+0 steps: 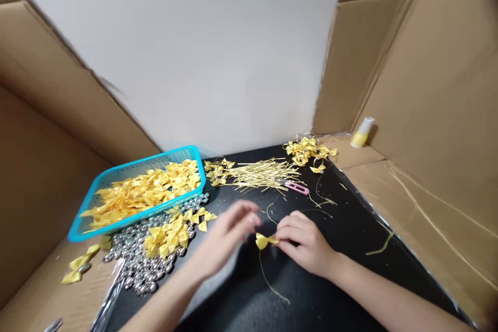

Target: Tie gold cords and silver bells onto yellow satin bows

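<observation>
A small yellow ribbon bow [263,240] is pinched between the thumb and fingers of my right hand [305,241]. From the bow a thin yellow-green string [268,281] trails down onto the black work surface. Just left of the bow, my left hand [232,231] hovers with its fingers loosely curved and apart, slightly blurred, and nothing shows in it. Beyond the hands lies a pile of cut gold-coloured ties [264,173], with pink-handled snips [296,187] at its right end.
A blue basket [83,212] of yellow bows stands at the left. Silvery beads [136,249] and loose bows [169,236] lie before it. Bows with strings [307,150] are heaped at the back right, near a white-and-yellow cone [362,132]. Cardboard walls [436,62] flank the surface.
</observation>
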### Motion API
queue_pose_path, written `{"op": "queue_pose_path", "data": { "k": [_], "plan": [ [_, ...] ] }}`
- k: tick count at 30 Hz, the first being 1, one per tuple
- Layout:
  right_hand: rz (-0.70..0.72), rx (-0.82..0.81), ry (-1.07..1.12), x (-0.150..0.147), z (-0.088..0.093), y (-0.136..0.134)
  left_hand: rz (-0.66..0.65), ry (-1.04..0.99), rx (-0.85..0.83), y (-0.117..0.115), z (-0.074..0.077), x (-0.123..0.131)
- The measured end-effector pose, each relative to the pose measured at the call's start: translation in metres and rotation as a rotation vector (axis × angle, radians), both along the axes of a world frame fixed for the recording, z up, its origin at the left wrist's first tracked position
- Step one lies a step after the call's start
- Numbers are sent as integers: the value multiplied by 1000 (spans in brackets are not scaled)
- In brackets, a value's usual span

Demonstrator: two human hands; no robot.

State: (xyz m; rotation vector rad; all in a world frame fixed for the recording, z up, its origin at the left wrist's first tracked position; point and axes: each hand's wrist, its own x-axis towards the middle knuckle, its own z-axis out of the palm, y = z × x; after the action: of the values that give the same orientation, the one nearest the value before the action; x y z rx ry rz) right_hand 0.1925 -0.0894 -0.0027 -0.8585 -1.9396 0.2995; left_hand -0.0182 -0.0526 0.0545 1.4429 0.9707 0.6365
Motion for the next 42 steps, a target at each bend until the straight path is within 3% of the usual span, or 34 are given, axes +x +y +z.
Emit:
{"op": "queue_pose_path", "data": {
  "k": [4, 9, 13, 22, 31, 36, 42],
  "plan": [
    [80, 72, -65, 0, 3, -3, -149, -140, -302, -22, -32, 9],
    [100, 41, -67, 0, 3, -2, -58, -316, -309, -27, -54, 8],
    [107, 13, -69, -1, 1, -3, -31, -340, -300, -25, -55, 4],
    [-42, -49, 78, -6, 8, -8, 51, -377, -290, -31, -57, 3],
    [-62, -731, 286, -28, 9, -24, 70, -230, -19, -38, -61, 2],
    [-18, -840, 383, -33, 3, -24, 61, -99, 173, -41, -60, 2],
    [42, -850, 378, -30, 3, -21, 56, -118, 191, -40, -55, 2]
  ]
}}
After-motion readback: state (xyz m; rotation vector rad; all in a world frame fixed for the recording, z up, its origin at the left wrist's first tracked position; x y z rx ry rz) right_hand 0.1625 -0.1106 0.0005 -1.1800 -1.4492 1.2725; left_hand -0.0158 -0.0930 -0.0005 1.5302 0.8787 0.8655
